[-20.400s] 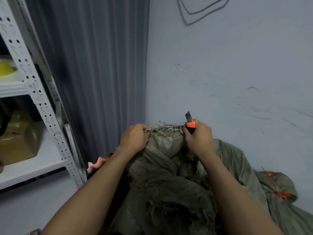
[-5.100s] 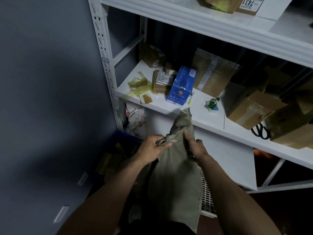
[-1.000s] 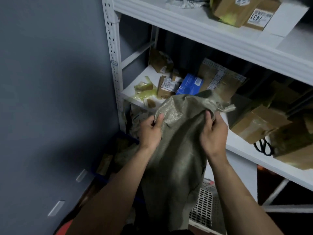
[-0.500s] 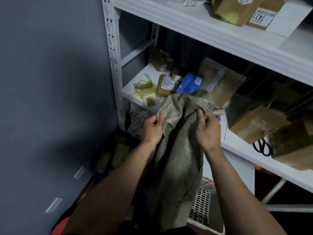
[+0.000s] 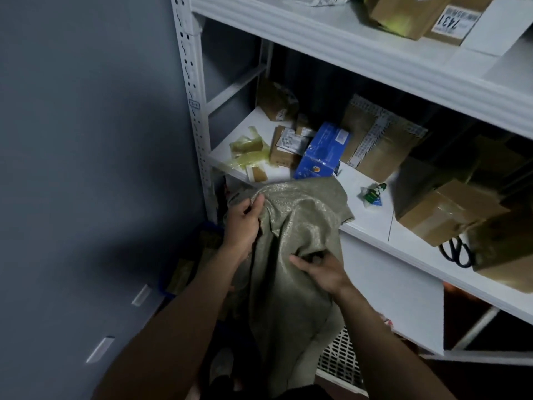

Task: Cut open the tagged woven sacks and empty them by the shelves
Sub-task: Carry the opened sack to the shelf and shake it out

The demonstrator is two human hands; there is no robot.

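Observation:
A limp grey-green woven sack hangs in front of me beside the white shelf unit. My left hand grips the sack's upper left edge, level with the lower shelf. My right hand sits lower on the sack's front and pinches a fold of the cloth. The sack's top drapes over toward the shelf edge. Its bottom end drops out of sight between my arms. No knife shows in either hand.
The lower shelf holds a blue box, cardboard parcels, yellow tape scraps and black scissors. A white perforated basket stands on the floor under the sack. A blue bin lies against the grey wall.
My right hand has let go of the sack's top and dropped to a fold lower down. The sack's top has sunk below the blue box.

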